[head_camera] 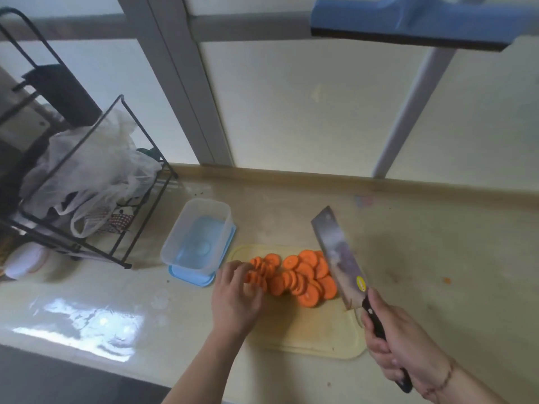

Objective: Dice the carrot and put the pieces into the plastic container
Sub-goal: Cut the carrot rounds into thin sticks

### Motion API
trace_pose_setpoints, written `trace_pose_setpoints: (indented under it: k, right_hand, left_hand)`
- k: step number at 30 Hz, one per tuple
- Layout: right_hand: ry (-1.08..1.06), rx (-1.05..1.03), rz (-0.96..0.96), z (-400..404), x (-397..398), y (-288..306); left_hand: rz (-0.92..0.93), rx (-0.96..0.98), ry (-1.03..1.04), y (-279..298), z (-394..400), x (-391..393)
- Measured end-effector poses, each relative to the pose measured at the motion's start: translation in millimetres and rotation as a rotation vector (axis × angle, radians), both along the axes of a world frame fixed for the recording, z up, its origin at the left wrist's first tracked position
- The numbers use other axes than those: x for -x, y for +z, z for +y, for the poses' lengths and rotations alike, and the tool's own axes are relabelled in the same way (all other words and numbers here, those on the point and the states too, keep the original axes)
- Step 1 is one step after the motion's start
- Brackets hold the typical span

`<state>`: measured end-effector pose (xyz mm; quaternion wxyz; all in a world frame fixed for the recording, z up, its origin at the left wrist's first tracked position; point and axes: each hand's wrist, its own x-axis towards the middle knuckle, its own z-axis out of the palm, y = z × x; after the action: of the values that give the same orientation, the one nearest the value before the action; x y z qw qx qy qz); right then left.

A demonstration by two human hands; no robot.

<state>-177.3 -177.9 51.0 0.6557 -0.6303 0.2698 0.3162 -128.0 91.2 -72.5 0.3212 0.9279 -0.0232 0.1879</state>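
Observation:
Several round orange carrot slices (300, 275) lie overlapped on a pale yellow cutting board (309, 333). My left hand (236, 295) rests on the left end of the pile, its fingers curled over a few slices. My right hand (405, 342) grips the black handle of a cleaver (338, 255), whose wide blade is raised just right of the slices, tip pointing away. A clear plastic container (198, 237) stands empty on its blue lid, just left of the board.
A black wire rack (87, 182) with plastic bags stands at the left on the beige counter (437, 258). A white cup-like object (26, 260) sits at its foot. A blue squeegee (408, 21) hangs overhead. A small orange scrap (446, 280) lies on the right.

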Motion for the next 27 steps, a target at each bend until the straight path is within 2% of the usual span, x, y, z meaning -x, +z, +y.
trace_pose_setpoints:
  k: [2, 4, 7, 11, 17, 20, 23, 25, 27]
  right_hand:
    - [-0.067, 0.03, -0.054, -14.5, 1.0, -1.2]
    - [-0.124, 0.045, -0.056, -30.3, 3.9, -2.1]
    - [-0.149, 0.05, -0.05, -50.8, 9.1, -5.0]
    - [-0.124, 0.062, -0.033, -70.5, 18.5, -8.4]
    - [-0.079, 0.053, -0.001, -86.4, 26.3, -11.7]
    - [-0.07, 0.048, 0.003, -92.8, 26.8, -12.5]
    - [-0.052, 0.029, 0.001, -99.9, 25.1, -14.3]
    - [-0.046, 0.013, -0.005, -102.0, 23.8, -16.0]
    - [-0.044, -0.012, -0.011, -104.6, 24.8, -18.1]
  left_hand:
    - [-0.049, -0.036, -0.108, 7.1, -26.3, 0.2]
    - [-0.003, -0.111, -0.302, 19.1, -67.4, -5.6]
    - [0.139, -0.397, -0.504, 25.9, -122.2, -18.3]
    - [0.349, -0.675, -0.608, 18.6, -143.5, -39.0]
    - [0.379, -0.814, -0.633, 31.4, -149.7, -57.9]
    - [0.418, -0.764, -0.69, 37.2, -148.9, -68.0]
    - [0.373, -0.643, -0.684, 44.4, -147.8, -75.6]
    - [0.355, -0.463, -0.609, 54.4, -146.9, -75.3]
    - [0.354, -0.17, -0.452, 62.4, -144.5, -67.1]
